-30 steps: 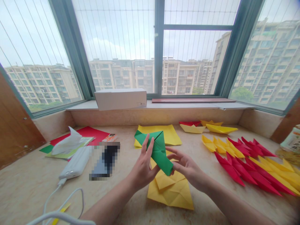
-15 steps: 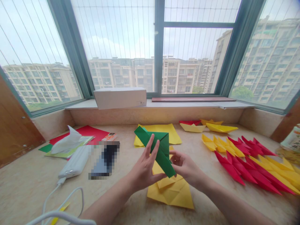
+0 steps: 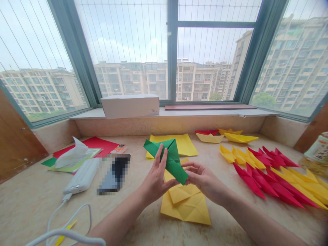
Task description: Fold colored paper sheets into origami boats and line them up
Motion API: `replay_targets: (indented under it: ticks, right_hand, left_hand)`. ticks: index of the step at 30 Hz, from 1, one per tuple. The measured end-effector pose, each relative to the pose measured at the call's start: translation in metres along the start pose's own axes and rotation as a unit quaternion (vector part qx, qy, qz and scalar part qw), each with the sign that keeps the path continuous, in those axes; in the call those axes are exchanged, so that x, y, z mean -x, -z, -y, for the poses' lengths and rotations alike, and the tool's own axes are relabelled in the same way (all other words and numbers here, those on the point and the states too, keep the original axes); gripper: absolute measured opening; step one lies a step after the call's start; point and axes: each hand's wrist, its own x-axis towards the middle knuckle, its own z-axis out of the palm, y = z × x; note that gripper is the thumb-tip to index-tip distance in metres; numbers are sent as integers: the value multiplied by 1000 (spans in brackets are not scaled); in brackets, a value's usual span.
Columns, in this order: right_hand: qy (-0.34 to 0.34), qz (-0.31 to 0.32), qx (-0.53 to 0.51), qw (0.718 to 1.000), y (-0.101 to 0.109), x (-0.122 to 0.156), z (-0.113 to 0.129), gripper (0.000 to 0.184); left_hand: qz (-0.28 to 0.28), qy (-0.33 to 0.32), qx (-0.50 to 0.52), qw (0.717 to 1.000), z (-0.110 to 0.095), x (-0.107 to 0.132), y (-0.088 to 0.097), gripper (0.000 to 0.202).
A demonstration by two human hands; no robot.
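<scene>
I hold a partly folded green paper (image 3: pixel 171 158) in the air above the stone ledge with both hands. My left hand (image 3: pixel 154 179) grips its left side, two fingers stretched up along the paper and the thumb underneath. My right hand (image 3: pixel 203 180) pinches the lower pointed end of the green paper. Under my hands lies a creased yellow paper (image 3: pixel 186 205). A flat yellow sheet (image 3: pixel 183 143) lies further back.
Rows of folded red and yellow paper shapes (image 3: pixel 271 174) fill the right side; paper boats (image 3: pixel 225 136) sit behind them. On the left are a white power bank (image 3: pixel 80 176) with a cable, a tissue pack (image 3: pixel 74 155), red paper (image 3: pixel 97 144) and a white box (image 3: pixel 130 106) on the sill.
The green paper has been turned and refolded slightly between my hands; its upper flap shifted. My right hand's fingers closed onto the lower tip.
</scene>
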Motion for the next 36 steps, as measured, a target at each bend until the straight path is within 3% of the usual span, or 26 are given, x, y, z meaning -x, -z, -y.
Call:
replay_targets:
  ticks: [5, 10, 16, 20, 24, 27, 32, 36]
  right_hand:
    - [-39, 20, 56, 997, 0, 1, -2, 54]
    - [-45, 61, 105, 992, -2, 1, 1, 36]
    - [-54, 17, 124, 991, -8, 1, 5, 37]
    - [-50, -37, 122, 991, -9, -1, 0, 41]
    - [-17, -53, 113, 992, -9, 0, -8, 41]
    - [0, -40, 129, 991, -9, 1, -12, 36]
    - [37, -15, 179, 983, -7, 4, -12, 30]
    - [57, 45, 198, 977, -10, 9, -5, 33]
  left_hand:
    - [14, -25, -3, 1000, -2, 1, -1, 108]
    - [22, -48, -25, 998, -2, 1, 0, 111]
    - [27, -72, -32, 997, -5, 1, 1, 109]
    - [60, -89, -31, 994, -10, 3, 2, 109]
    - [79, -102, 6, 992, -14, 5, 1, 89]
    - [77, -88, 21, 993, -16, 6, -2, 76]
    - [74, -73, 37, 994, -18, 6, -6, 87]
    - [74, -72, 53, 993, -20, 5, -4, 92]
